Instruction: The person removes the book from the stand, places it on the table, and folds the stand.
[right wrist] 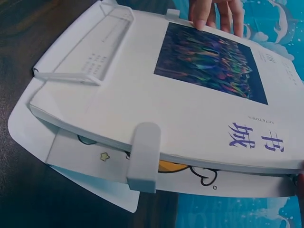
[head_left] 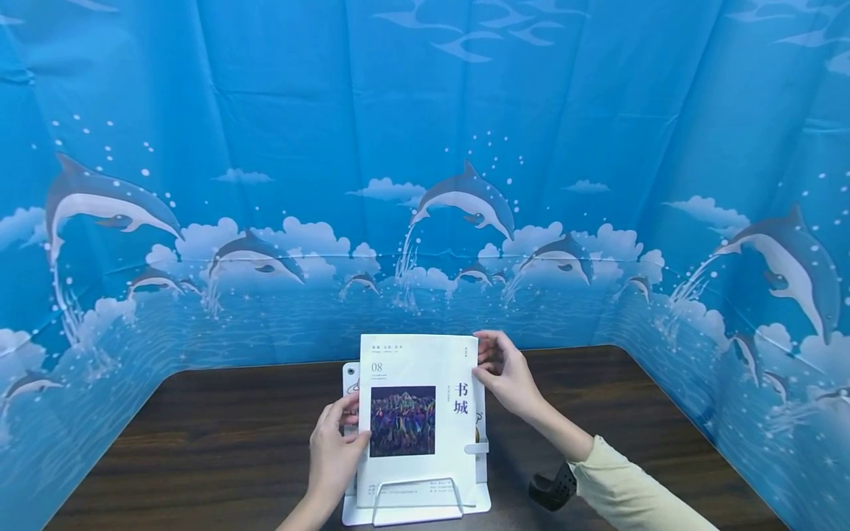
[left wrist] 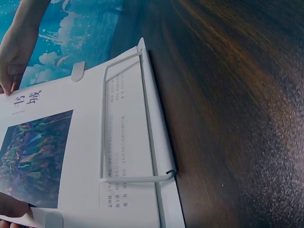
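Observation:
A white paperback book (head_left: pixel 418 472) with a dark colourful picture and purple Chinese characters stands upright on a white book stand (head_left: pixel 350 509). My left hand (head_left: pixel 334 448) holds the book's left edge at mid height, thumb on the front cover. Up at the top right edge, my right hand (head_left: pixel 508 376) pinches the book between thumb and fingers. The wire bar (left wrist: pixel 103 123) of the stand crosses the lower part of the cover. A grey-white side clip (right wrist: pixel 144 156) laps over the right edge, and another clip (left wrist: pixel 53 220) sits beside my left thumb.
The dark wooden table (head_left: pixel 219 435) spreads around the stand. Behind it hangs a blue curtain (head_left: pixel 425 110) printed with dolphins, wrapping both sides. Cartoon drawings mark the stand's back plate (right wrist: pixel 104 154). A black strap piece (head_left: pixel 553 488) hangs at the right wrist.

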`<state>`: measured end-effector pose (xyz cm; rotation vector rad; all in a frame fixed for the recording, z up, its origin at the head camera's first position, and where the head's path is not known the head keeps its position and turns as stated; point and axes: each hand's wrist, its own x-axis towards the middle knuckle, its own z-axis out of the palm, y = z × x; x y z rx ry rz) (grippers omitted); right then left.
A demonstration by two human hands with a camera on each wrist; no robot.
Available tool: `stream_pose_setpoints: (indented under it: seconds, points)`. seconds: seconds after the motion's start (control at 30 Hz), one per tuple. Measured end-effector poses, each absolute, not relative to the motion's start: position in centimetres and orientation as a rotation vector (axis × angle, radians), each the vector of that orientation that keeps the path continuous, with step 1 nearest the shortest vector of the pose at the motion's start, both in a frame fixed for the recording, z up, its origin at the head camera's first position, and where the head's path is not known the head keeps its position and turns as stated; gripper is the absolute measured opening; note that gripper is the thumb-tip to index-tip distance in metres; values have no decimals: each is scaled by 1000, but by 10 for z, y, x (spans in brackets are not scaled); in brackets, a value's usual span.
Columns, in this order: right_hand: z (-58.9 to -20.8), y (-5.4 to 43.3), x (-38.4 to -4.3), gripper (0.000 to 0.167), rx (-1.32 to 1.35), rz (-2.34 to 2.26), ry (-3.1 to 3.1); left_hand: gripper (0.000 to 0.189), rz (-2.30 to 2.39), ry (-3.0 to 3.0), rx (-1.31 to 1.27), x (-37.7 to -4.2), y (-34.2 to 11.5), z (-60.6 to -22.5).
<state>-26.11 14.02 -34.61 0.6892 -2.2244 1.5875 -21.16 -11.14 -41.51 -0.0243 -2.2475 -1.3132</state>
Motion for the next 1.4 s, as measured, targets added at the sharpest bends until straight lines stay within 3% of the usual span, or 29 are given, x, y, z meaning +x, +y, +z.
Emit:
stream_pose_setpoints:
  seconds: [1.23, 1.4]
  points:
    - [-358, 131, -236, 63, 576, 1523, -2174, 54, -1281, -2229, -44, -214, -107, -415]
    - [-367, 133, -240, 59, 581, 1550, -2131, 51, -1276, -2230, -57, -215, -108, -416]
